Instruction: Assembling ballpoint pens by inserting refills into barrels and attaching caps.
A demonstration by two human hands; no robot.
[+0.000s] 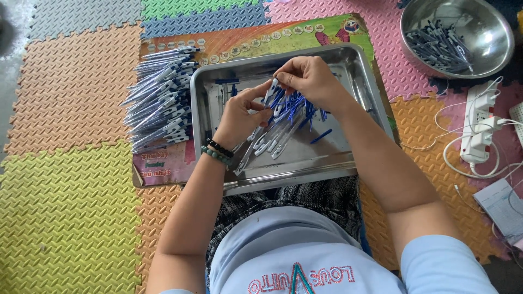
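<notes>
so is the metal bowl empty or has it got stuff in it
Not empty. The bowl at the top right holds a small heap of dark blue pen parts on its left side; the rest of its bottom is bare metal.

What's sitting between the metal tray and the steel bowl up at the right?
In the head view, nothing stands between the metal tray and the steel bowl: only the board's edge and bare pink floor mat. The power strip lies below that stretch.
</notes>
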